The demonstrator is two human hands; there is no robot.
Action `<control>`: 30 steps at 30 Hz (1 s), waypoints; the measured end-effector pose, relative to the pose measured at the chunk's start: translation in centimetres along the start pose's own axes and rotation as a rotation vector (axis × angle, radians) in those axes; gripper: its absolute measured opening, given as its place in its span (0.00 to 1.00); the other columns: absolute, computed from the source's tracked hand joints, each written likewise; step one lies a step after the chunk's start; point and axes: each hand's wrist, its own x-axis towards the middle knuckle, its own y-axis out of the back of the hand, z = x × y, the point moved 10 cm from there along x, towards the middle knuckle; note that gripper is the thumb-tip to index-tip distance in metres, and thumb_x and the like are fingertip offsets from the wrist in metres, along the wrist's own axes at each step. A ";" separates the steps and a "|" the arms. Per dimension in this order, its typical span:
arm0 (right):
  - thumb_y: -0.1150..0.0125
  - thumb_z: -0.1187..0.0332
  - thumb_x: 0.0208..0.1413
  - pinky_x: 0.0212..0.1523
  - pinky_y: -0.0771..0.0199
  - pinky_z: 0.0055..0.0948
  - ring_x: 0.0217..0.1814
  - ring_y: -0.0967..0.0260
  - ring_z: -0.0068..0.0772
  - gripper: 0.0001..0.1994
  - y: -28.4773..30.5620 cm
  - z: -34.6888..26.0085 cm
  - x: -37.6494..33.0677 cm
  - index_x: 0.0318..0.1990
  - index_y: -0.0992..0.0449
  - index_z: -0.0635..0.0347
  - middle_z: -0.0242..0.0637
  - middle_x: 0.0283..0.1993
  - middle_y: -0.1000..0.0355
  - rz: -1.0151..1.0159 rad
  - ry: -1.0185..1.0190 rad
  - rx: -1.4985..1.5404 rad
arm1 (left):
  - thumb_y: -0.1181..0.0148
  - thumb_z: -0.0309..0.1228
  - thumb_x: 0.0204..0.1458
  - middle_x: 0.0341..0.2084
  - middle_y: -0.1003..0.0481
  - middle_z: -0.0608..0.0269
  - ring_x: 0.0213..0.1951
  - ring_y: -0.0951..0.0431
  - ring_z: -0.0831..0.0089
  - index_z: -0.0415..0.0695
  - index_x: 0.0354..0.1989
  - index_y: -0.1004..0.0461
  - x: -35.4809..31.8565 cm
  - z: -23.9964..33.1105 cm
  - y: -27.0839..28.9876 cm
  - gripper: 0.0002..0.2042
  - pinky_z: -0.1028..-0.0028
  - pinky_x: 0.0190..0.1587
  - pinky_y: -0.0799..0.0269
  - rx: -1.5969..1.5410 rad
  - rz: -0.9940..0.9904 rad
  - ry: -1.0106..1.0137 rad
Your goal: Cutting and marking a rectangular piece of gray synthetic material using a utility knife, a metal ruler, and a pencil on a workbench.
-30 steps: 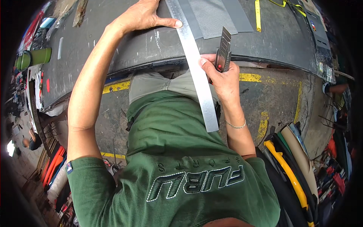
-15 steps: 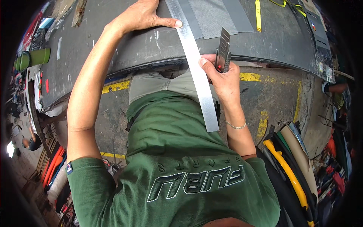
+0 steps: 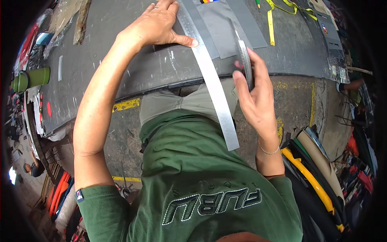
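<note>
A long metal ruler [image 3: 214, 86] lies across the dark worktable and sticks out past its near edge, over my lap. My left hand [image 3: 158, 27] rests on the table with its fingers stretched out, its thumb pressing on the ruler. Beside the ruler is grey sheet material [image 3: 217, 33] in several flat strips. My right hand [image 3: 259, 103], to the right of the ruler and apart from it, is closed around a snap-off utility knife [image 3: 245, 62]. Its blade points away from me above the grey material, slightly blurred.
The dark worktable [image 3: 133, 76] has a raised near edge. A yellow tape measure [image 3: 271, 30] and a green pencil [image 3: 258, 4] lie at the far right. At the left are a green cylinder [image 3: 38, 78] and a wood strip [image 3: 82, 24]. Rolls of material [image 3: 308, 173] stand at lower right.
My right hand has moved off the ruler, rightward and toward me, turning the knife edge-on. The left thumb stays on the ruler. The whole view has shifted slightly.
</note>
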 end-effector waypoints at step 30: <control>0.42 0.74 0.63 0.38 0.25 0.46 0.33 0.26 0.51 0.26 -7.7 -0.3 11.3 0.70 0.29 0.50 0.47 0.33 0.27 -0.117 -0.082 -0.385 | 0.26 0.66 0.34 0.65 0.37 0.24 0.71 0.37 0.40 0.18 0.61 0.36 -0.2 0.3 -0.1 0.60 0.57 0.73 0.39 -0.145 0.338 -0.128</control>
